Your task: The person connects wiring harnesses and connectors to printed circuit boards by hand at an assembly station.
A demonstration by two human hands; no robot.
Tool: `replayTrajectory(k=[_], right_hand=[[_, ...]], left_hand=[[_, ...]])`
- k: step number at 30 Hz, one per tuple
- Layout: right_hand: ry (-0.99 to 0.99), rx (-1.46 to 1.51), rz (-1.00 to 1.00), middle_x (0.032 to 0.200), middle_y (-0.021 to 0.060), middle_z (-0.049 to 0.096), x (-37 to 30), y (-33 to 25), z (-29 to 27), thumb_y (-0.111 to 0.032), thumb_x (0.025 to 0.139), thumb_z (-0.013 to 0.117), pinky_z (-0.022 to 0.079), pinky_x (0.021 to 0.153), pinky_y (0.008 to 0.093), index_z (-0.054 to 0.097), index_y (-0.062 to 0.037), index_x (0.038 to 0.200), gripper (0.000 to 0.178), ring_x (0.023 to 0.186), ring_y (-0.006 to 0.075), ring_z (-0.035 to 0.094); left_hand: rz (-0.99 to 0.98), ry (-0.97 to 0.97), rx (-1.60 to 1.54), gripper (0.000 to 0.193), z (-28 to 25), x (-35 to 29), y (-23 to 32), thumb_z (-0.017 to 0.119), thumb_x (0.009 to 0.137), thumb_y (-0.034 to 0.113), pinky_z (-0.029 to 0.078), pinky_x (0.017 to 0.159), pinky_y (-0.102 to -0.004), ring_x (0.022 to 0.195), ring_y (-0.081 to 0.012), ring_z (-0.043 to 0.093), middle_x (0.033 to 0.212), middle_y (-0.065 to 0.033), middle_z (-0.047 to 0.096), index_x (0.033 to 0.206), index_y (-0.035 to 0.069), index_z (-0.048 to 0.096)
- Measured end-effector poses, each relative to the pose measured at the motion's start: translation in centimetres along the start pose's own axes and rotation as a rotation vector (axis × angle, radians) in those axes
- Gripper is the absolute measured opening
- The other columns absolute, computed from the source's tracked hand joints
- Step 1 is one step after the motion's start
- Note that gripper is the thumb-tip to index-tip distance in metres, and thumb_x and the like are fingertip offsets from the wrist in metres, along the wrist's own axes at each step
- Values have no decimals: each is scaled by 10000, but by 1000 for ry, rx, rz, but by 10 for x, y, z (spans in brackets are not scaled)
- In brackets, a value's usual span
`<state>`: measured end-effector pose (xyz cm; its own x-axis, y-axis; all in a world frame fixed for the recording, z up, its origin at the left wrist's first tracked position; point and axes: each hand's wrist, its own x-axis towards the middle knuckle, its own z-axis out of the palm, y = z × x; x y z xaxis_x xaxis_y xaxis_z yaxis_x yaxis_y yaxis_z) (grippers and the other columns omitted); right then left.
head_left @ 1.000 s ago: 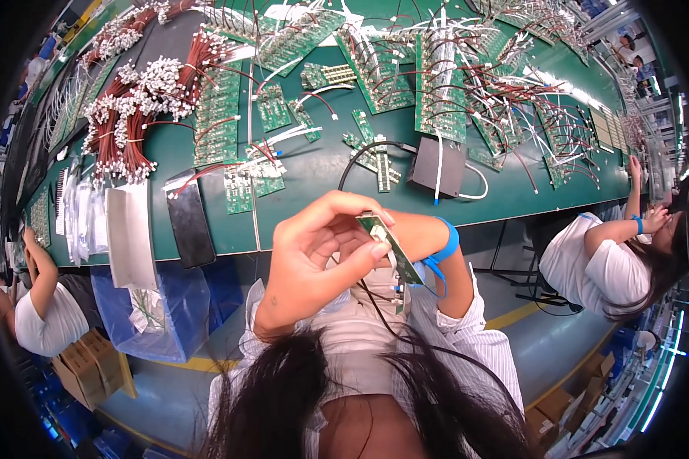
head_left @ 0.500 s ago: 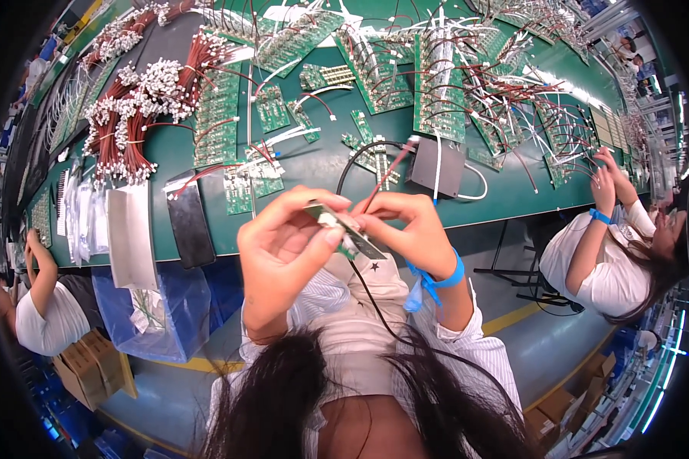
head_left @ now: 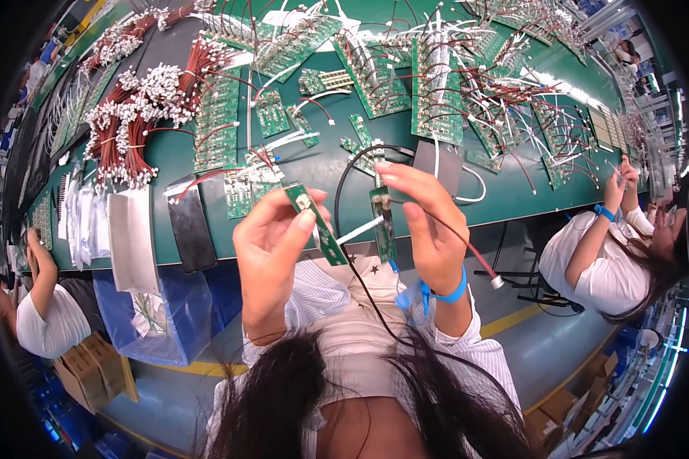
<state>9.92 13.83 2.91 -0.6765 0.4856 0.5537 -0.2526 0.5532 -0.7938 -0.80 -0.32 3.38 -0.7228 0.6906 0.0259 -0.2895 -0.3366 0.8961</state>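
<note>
Just past the table's near edge I hold two narrow green circuit boards apart. My left hand (head_left: 266,256) is closed on one circuit board (head_left: 325,236), pinched between thumb and fingers and tilted. The fingers of my right hand (head_left: 434,229) grip the other circuit board (head_left: 383,233), which stands nearly upright. A short white cable (head_left: 361,229) spans the gap between them. From the right-hand board a red-brown wire (head_left: 463,239) runs out past my thumb to a white connector (head_left: 497,282). My right wrist wears a blue strap (head_left: 450,292).
Bundles of red-brown wires (head_left: 126,145) with white plugs lie at the left. Wired circuit boards (head_left: 436,99) cover the far table. Nearer lie a grey box (head_left: 444,164), a black bar (head_left: 191,229) and a metal channel (head_left: 134,241). A co-worker (head_left: 601,252) sits right, another (head_left: 46,314) left.
My hands have moved apart; the two boards, bunched together before, are now separated with the white cable stretched between. The red-brown wire has swung from above to the right of my right hand.
</note>
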Motion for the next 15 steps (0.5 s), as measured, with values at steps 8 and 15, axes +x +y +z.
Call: replayTrajectory(k=[8,15], right_hand=[[-539,875,476,738,18,393,1,-14,-17,-186,877,405,245,583,213,412,44,1145,353,642,77,292],[-431,1010,288,690,33,327,-3,-5,-12,-410,888,352,270,551,274,554,25,807,486,609,142,312]], left_hand=[[-53,-1,96,222,8,3,-2,493,849,35,435,757,-248,809,-140,572,855,-126,607,1036,-83,523],[-129,47,-72,274,3,9,-13,495,864,76,434,767,-250,839,-134,562,904,-125,605,1106,-53,481]])
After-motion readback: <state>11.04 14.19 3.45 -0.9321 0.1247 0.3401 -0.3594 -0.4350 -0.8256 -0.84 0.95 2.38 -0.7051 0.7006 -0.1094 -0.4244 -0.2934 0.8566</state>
